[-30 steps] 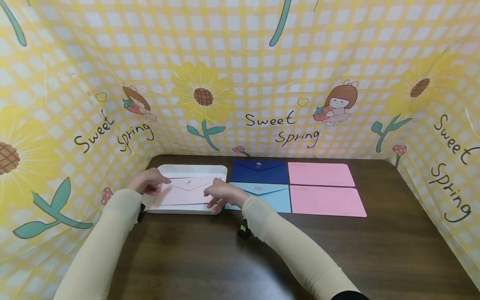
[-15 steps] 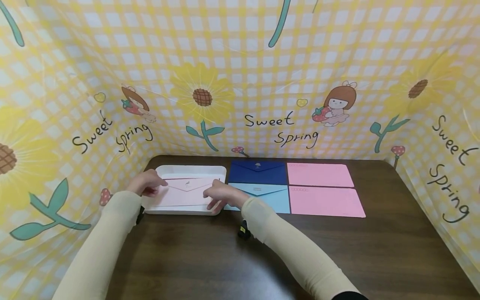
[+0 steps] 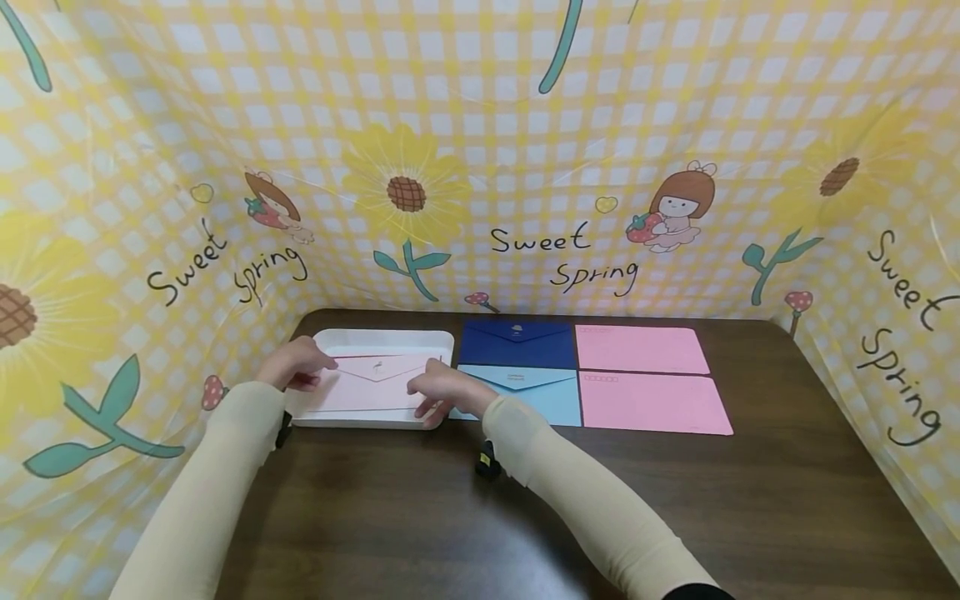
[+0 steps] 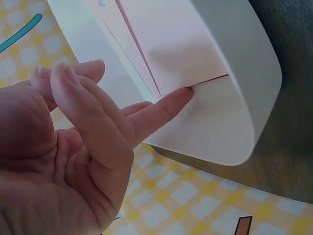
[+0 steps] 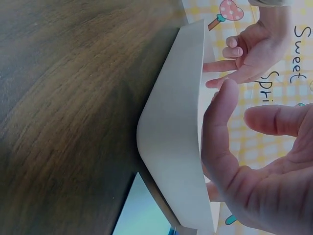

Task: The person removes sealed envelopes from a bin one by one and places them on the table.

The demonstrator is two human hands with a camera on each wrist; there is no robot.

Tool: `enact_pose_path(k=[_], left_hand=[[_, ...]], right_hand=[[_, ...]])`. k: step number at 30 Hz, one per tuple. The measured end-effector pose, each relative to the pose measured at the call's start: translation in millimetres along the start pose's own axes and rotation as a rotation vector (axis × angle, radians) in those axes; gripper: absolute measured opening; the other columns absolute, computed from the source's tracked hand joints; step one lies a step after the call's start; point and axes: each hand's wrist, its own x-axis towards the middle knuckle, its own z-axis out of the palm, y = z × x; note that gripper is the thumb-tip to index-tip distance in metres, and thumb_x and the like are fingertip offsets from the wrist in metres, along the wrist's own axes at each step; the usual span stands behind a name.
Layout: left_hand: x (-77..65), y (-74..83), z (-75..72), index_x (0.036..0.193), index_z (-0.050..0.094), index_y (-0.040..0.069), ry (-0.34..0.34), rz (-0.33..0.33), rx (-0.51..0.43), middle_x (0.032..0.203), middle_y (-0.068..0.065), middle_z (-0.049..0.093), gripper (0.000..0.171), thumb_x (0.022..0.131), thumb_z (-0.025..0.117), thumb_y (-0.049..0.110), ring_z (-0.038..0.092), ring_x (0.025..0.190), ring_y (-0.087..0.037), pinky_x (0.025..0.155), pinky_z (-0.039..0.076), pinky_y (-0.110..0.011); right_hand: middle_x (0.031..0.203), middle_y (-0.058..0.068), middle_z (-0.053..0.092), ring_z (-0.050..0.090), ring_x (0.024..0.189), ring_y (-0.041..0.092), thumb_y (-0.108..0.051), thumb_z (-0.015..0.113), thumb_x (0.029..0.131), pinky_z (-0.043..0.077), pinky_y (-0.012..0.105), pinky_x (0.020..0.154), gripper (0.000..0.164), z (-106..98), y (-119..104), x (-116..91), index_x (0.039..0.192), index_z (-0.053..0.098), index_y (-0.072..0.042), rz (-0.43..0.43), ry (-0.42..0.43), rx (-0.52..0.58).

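Observation:
A pale pink envelope point(image 3: 375, 392), its pointed flap facing up, lies inside a white tray point(image 3: 382, 339) at the table's left. Red edges show beneath it. My left hand point(image 3: 294, 364) is over the tray's left end; in the left wrist view an extended fingertip point(image 4: 185, 94) touches the envelope's short edge, while other fingers bend loosely above. Across from it, my right hand point(image 3: 450, 386) reaches over the right rim, fingers bent down inside the tray near the envelope's right end. In the right wrist view the thumb stands apart from the fingers, and the wall hides some fingertips.
Right of the tray lie a dark blue envelope point(image 3: 517, 346) and, in front of it, a light blue envelope point(image 3: 543, 398). Two pink envelopes point(image 3: 641, 349) are laid out farther right. A yellow checked cloth point(image 3: 495, 175) surrounds the back and sides of the brown table point(image 3: 420, 517).
My left fingertips have shifted very slightly left along the envelope's end. The right hand, tray and other envelopes stay where they were.

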Motion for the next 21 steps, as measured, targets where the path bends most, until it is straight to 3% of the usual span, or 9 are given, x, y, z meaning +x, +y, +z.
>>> enact_pose_path(k=[6,10,16,21], left_hand=[[-1.8,-0.5,-1.7,0.116,0.049,-0.013,-0.003,0.009,-0.020,0.061,-0.002,0.052,0.033,0.101,0.065,0.013,0.055,0.050,-0.009,0.055,0.054,-0.022],[-1.8,0.5,-3.7,0.113,0.052,-0.012,0.012,0.009,-0.006,0.061,-0.002,0.052,0.031,0.101,0.066,0.013,0.055,0.051,-0.010,0.055,0.054,-0.023],[-0.4,3.3,-3.8,0.089,0.058,-0.008,0.069,0.026,0.160,0.066,-0.007,0.054,0.016,0.093,0.070,0.001,0.057,0.051,-0.012,0.052,0.052,-0.023],[-1.7,6.4,-0.9,0.082,0.059,-0.007,0.097,0.023,0.261,0.071,-0.012,0.058,0.014,0.089,0.071,-0.004,0.057,0.050,-0.012,0.051,0.050,-0.022]], right_hand=[[0.145,0.026,0.040,0.069,0.073,0.026,-0.010,0.060,0.103,0.063,0.041,0.065,0.061,-0.8,-1.7,-1.4,0.153,0.030,0.008,-0.041,0.037,0.012],[0.142,0.025,0.049,0.069,0.070,0.025,-0.017,0.062,0.105,0.063,0.044,0.072,0.071,-2.4,-2.2,-3.6,0.161,0.024,0.006,-0.053,0.068,0.005],[0.119,0.026,0.062,0.068,0.070,0.023,-0.026,0.065,0.105,0.062,0.043,0.076,0.074,-7.3,-3.6,-7.6,0.162,0.028,0.003,-0.054,0.093,-0.021],[0.108,0.025,0.062,0.064,0.066,0.021,-0.017,0.061,0.108,0.061,0.033,0.060,0.061,-9.5,-3.1,-5.6,0.155,0.035,0.010,-0.072,0.103,0.033]])
